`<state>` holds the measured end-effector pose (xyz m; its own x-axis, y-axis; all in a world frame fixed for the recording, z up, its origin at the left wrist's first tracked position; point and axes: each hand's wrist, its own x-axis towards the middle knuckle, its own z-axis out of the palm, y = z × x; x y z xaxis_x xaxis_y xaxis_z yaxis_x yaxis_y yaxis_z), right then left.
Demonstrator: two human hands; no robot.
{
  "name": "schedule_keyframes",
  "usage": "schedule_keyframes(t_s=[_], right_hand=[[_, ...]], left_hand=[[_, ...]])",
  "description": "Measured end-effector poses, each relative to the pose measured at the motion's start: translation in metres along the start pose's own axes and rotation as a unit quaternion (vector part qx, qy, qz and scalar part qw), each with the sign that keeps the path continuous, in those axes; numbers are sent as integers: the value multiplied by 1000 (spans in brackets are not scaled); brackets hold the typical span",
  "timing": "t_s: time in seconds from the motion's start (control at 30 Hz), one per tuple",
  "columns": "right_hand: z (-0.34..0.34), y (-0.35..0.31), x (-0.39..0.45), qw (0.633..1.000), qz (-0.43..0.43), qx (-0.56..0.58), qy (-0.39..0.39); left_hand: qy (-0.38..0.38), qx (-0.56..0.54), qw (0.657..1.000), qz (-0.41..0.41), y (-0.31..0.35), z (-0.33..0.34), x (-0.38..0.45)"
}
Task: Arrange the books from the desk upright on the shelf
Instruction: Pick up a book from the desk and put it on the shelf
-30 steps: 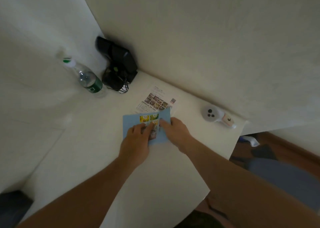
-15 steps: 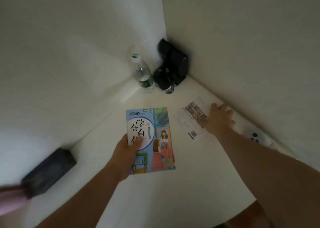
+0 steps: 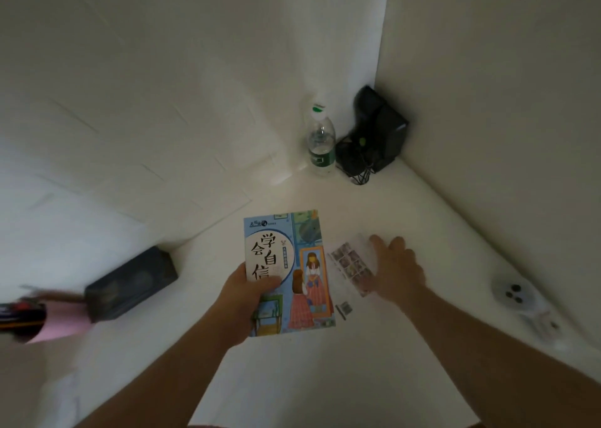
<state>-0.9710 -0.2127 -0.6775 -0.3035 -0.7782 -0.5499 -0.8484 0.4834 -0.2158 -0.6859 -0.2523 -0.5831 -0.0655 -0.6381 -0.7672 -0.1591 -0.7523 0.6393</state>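
My left hand (image 3: 242, 301) grips a thin blue book (image 3: 292, 265) with an illustrated cover by its lower left edge, holding it face up above the white desk (image 3: 325, 379). The thumb lies across the cover. A second, white-covered book (image 3: 349, 266) with small pictures lies flat on the desk just right of it. My right hand (image 3: 398, 268) rests with fingers spread on the right part of that white book, hiding some of it. No shelf is in view.
A plastic water bottle (image 3: 321, 141) and a black device with cables (image 3: 374, 135) stand in the desk's back corner. A dark box (image 3: 130, 281) and pink and red things (image 3: 42, 320) lie at the left. A white controller (image 3: 520, 297) sits at the right edge.
My left hand has lifted the blue book off the desk and holds it alone. My right hand has let go of it and moved right onto the white book. The view swung left.
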Motion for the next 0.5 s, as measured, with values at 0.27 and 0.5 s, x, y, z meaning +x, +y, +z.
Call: schedule_keyframes(t_s=[0.27,0.5], right_hand=[[65,-65,-53,990,-125,-49,-32],[99,-120,-112,993,-96,13,64]], left_hand=[[1,-2,1000,17,-11,-44,-36],[-21,28,997,62,-40,-118,-79]])
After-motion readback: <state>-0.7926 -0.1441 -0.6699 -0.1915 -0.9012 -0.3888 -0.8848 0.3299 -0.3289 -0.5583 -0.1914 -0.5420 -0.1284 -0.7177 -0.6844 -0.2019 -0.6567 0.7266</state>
